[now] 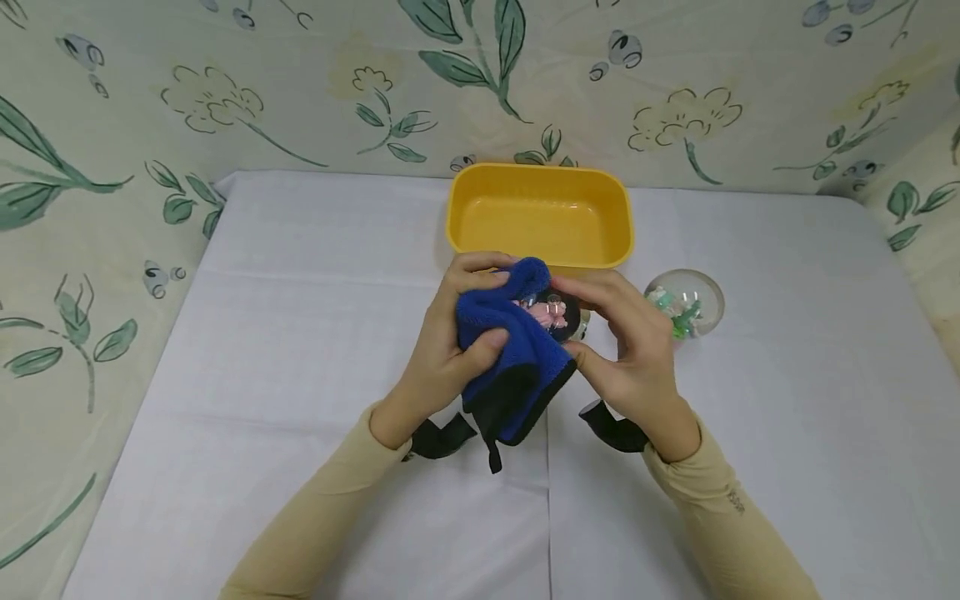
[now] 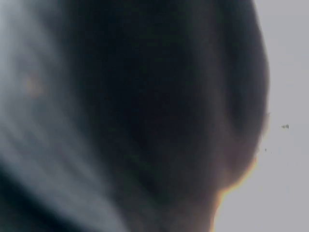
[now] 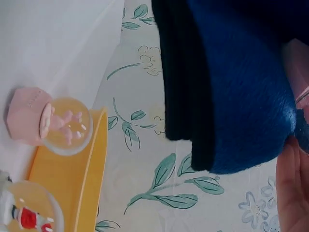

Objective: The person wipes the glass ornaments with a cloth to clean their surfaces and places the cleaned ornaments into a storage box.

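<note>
In the head view my left hand grips a blue cloth with black edging, folded against a snow globe. A pink figure shows inside that snow globe, and the cloth covers much of it. My right hand holds the globe from the other side, fingertips at its edge and thumb by the cloth's corner. The right wrist view shows the cloth hanging close, a pink piece beside it and some fingers. Dark blur fills most of the left wrist view.
Behind the hands stands a yellow bin. A snow globe with green figures is right of my right hand. The right wrist view shows a pink-based snow globe and one with a red figure. White cloth covers the table.
</note>
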Demonstrator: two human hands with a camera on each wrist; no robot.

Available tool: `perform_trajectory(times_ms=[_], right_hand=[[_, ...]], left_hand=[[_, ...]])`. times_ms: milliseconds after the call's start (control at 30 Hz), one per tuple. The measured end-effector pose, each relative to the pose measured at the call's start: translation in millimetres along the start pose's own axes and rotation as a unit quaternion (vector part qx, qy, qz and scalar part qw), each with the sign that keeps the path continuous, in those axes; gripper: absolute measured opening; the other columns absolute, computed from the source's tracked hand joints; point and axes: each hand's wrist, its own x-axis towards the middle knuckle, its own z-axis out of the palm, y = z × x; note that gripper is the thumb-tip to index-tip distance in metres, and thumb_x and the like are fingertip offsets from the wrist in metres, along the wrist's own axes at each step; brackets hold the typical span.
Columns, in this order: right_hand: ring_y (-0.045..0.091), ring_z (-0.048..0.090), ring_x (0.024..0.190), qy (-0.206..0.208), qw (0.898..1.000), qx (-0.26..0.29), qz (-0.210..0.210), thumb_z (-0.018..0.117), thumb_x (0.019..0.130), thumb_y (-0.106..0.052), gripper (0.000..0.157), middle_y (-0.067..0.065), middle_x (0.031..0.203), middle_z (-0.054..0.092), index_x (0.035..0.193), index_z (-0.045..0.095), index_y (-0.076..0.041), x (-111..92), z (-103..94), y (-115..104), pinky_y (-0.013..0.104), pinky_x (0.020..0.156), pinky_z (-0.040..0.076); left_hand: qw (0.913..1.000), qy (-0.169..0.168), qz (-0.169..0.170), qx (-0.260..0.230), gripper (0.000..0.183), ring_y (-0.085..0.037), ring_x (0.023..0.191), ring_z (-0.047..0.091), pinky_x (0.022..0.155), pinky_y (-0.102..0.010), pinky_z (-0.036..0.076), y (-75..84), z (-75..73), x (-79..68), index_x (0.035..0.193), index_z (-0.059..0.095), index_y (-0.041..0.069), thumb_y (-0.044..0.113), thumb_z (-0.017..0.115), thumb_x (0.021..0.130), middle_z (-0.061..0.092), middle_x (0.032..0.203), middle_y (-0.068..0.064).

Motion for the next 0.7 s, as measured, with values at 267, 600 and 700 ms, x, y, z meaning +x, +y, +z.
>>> perform_trajectory(times_ms=[267, 600, 700], right_hand=[[0.015, 0.058, 0.084, 0.028, 0.993, -0.040, 0.103, 0.062, 0.086, -0.047, 0.065, 0.005, 0.108, 0.066, 0.112, 0.060, 0.013, -4.8, 0.7, -0.4, 0.022, 0.078, 0.050], [0.018, 0.054, 0.082, 0.002, 0.983, 0.040, 0.181, 0.069, 0.083, -0.046, 0.068, 0.011, 0.109, 0.059, 0.116, 0.054, 0.012, -3.3, 3.1, 1.0, 0.021, 0.078, 0.049], [0.022, 0.053, 0.085, 0.013, 0.976, 0.085, 0.202, 0.072, 0.084, -0.036, 0.059, 0.015, 0.113, 0.058, 0.118, 0.055, 0.009, -2.1, 3.5, -0.5, 0.023, 0.079, 0.048]], left_hand=[[0.9849, -0.054, 0.094, 0.134, 0.042, -0.041, 0.118, 0.041, 0.099, -0.048, 0.041, 0.3, 1.1, -1.0, 0.122, 0.040, 0.009, 0.036, 0.055, 0.095, 0.036, 0.128, -0.027], [0.9900, -0.018, 0.067, 0.123, 0.039, -0.038, 0.117, 0.045, 0.099, -0.045, 0.041, -0.3, -0.3, -2.0, 0.118, 0.045, 0.005, 0.037, 0.052, 0.097, 0.041, 0.127, -0.027], [0.9941, -0.006, 0.051, 0.096, 0.041, -0.036, 0.118, 0.046, 0.099, -0.047, 0.041, -0.5, -4.0, -2.1, 0.117, 0.046, 0.004, 0.039, 0.053, 0.096, 0.043, 0.127, -0.027]])
